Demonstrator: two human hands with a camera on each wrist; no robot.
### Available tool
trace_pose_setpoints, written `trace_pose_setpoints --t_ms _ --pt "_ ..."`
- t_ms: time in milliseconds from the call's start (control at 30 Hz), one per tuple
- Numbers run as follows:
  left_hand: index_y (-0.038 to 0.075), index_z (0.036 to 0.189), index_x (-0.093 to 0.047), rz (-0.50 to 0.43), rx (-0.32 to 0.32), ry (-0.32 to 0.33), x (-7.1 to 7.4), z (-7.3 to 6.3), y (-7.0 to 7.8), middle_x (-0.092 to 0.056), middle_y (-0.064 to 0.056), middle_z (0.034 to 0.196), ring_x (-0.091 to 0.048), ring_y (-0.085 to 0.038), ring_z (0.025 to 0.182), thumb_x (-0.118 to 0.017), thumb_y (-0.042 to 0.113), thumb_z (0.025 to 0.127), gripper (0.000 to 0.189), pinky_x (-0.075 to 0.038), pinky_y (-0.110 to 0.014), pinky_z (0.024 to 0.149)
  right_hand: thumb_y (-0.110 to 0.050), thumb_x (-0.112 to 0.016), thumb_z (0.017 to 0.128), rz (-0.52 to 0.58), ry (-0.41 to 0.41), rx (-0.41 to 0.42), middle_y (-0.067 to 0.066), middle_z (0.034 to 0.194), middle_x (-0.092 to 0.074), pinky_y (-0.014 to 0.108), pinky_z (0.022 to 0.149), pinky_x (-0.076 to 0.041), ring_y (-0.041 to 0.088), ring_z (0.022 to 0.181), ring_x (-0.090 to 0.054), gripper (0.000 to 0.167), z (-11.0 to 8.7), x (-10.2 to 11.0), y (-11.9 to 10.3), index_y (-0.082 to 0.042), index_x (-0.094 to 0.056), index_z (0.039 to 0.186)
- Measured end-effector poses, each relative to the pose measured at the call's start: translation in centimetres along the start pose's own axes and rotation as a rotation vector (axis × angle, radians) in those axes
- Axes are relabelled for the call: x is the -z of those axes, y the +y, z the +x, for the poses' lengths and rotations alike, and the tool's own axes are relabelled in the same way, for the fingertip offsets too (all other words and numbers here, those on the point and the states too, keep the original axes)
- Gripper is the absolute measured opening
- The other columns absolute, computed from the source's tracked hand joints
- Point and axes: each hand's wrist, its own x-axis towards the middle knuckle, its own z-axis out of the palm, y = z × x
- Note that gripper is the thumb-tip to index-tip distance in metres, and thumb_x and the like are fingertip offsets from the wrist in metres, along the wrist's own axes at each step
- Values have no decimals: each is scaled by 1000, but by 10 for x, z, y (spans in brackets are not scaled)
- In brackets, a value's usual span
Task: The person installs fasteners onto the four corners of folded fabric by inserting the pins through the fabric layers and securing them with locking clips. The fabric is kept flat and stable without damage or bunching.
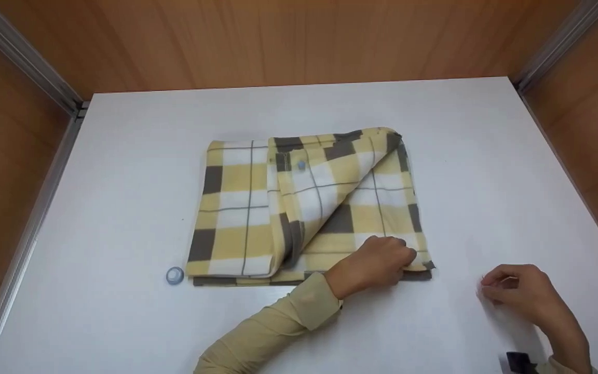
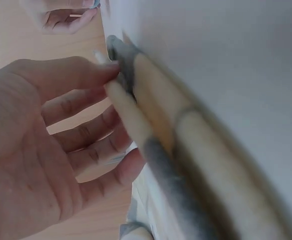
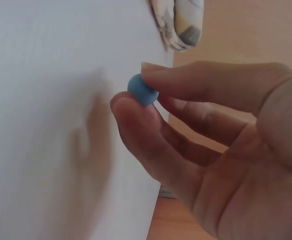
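A plaid cloth (image 1: 232,213) in yellow, white and dark grey lies folded in layers, its upper layer turned over on a slant. My left hand (image 1: 377,259) is at the cloth's near right part. In the left wrist view, its thumb and fingers pinch the edge of an upper layer (image 2: 130,112), slightly lifted from the layer below. To the right of the cloth, just over the table, my right hand (image 1: 525,291) pinches a small blue ball (image 3: 141,90) between thumb and index finger. Another small blue ball (image 1: 301,164) rests on the folded-over part of the cloth.
A round blue-grey disc-like piece (image 1: 175,276) sits on the white table (image 1: 117,171) beside the cloth's near left corner. Brown wood-grain panels (image 1: 299,41) with metal corner posts (image 1: 29,52) stand at the back and both sides.
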Motion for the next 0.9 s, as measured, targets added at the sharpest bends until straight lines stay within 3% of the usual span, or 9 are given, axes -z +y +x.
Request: trace_pose_setpoints --t_ms 133,233,333,433,600,800,900 --pt "14 70 -47 -109 -11 41 2 -1 -4 -35 3 64 -29 -9 60 -52 -1 89 25 -22 -21 49 -12 -74 80 40 21 -12 6 88 -67 24 65 -46 13 75 -64 17 7 2 -11 -2 -70 93" --pt "12 70 -45 -187 -3 70 3 -4 -7 -29 3 65 -27 -9 61 -51 -5 88 26 -21 -20 50 -15 -73 81 61 16 -13 6 86 -67 25 65 -47 15 77 -64 20 12 2 -18 -1 -69 96" --pt "10 78 -53 -258 6 95 8 -4 -9 -40 4 69 -34 -6 63 -50 -8 88 21 -27 -16 51 -16 -73 82 72 37 8 7 88 -67 25 65 -47 15 80 -65 21 16 5 -25 -2 -69 97" --pt "11 98 -60 -271 4 109 16 -3 -10 -58 4 87 -47 -3 72 -54 -8 87 22 -38 -13 59 -14 -74 81 92 91 51 10 92 -68 23 65 -49 12 80 -66 20 17 8 -30 -1 -70 96" --pt "13 118 -64 -259 26 145 28 -4 -14 -60 5 114 -56 -4 101 -56 -6 87 38 -44 -13 77 -12 -75 80 109 177 127 11 92 -69 20 63 -50 4 77 -65 18 20 11 -39 -1 -71 95" --pt "8 124 -62 -314 46 344 41 -10 -25 -58 0 125 -53 -9 113 -47 -12 85 46 -43 -12 81 -12 -76 80 131 218 199 9 89 -70 20 63 -50 4 78 -65 15 29 11 -55 -3 -72 92" --pt "5 128 -58 -320 52 426 48 -14 -30 -54 -4 132 -57 -8 101 -50 -9 87 44 -40 -12 80 -15 -77 80 122 216 218 8 90 -70 19 64 -49 2 80 -63 17 34 11 -64 -5 -72 92"
